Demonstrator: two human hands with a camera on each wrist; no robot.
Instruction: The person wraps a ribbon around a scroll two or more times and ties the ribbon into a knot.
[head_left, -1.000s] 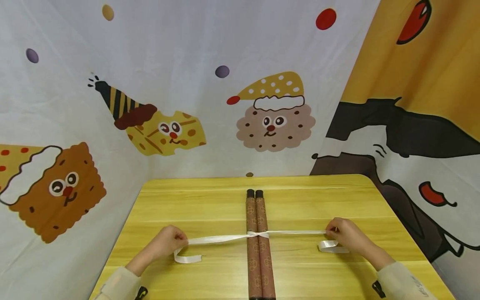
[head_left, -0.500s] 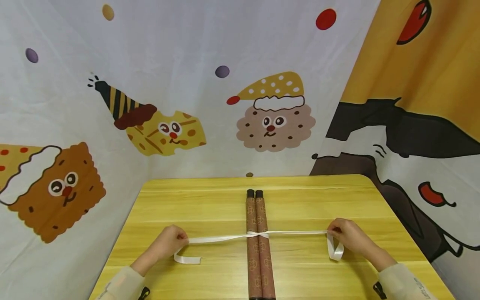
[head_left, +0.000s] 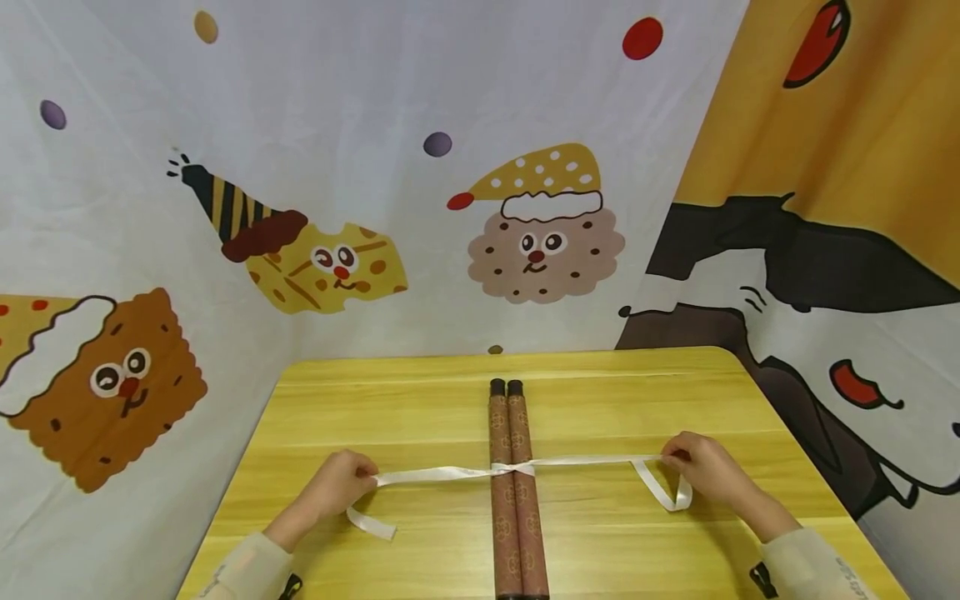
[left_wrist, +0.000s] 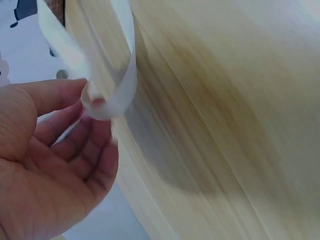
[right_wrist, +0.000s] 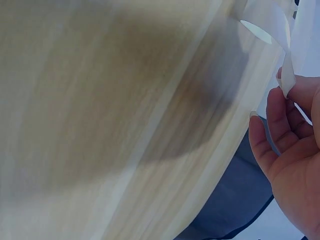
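Observation:
Two brown patterned scroll rolls (head_left: 513, 525) with black end caps lie side by side on the table, pointing away from me. A white ribbon (head_left: 442, 475) wraps around both and crosses over itself on top near their middle. To the left, my left hand (head_left: 337, 487) pinches one length of ribbon between thumb and index finger, with a short tail hanging below. My right hand (head_left: 705, 468) pinches the other length on the right, and its tail hangs in a bent loop. In the left wrist view the ribbon (left_wrist: 112, 102) curls at the fingertips; the right wrist view shows the ribbon (right_wrist: 286, 75) pinched likewise.
The yellow wood-grain table (head_left: 390, 408) has rounded far corners. Behind it and at both sides hangs a white cloth backdrop (head_left: 360, 100) printed with cartoon figures. The near ends of the rolls reach the bottom edge of the head view.
Both hands keep pinching the ribbon, almost in place. On the right, the ribbon tail lifted off the table, then swung into a wider loop; the left tail shifted slightly. The head view turned slightly right.

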